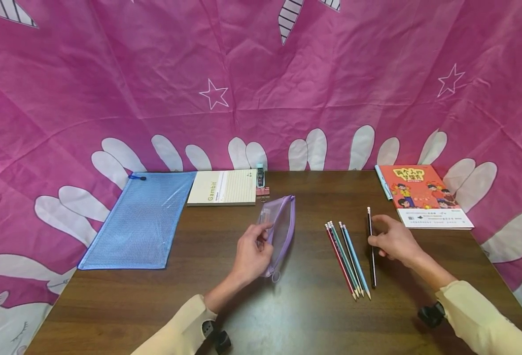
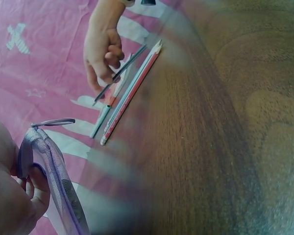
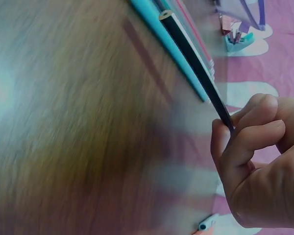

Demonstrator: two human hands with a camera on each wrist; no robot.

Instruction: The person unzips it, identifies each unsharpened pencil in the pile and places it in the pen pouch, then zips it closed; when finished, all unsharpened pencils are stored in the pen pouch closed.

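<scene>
A blue mesh folder (image 1: 141, 219) lies flat at the far left of the table (image 1: 287, 315), with a notepad (image 1: 223, 187) just beside its far right corner and a small binder clip (image 1: 262, 190) next to that. Nearer the middle, the left hand (image 1: 253, 256) grips a purple mesh pencil pouch (image 1: 280, 231) by its left edge, fingers curled round it. The pouch's long axis runs away from the person, its zip pull at the near end. To the right, well apart from the pouch, a bunch of coloured pencils (image 1: 347, 259) lies on the wood, tips toward the person. Just beside them lies a black pencil (image 1: 371, 256), roughly parallel to them, and the right hand (image 1: 396, 241) pinches it between thumb and fingers at about mid-length (the wrist view shows the pinch plainly). The pencil is to the right of the pouch, with the coloured pencils between the two. An orange book (image 1: 422, 197) sits at the far right.
</scene>
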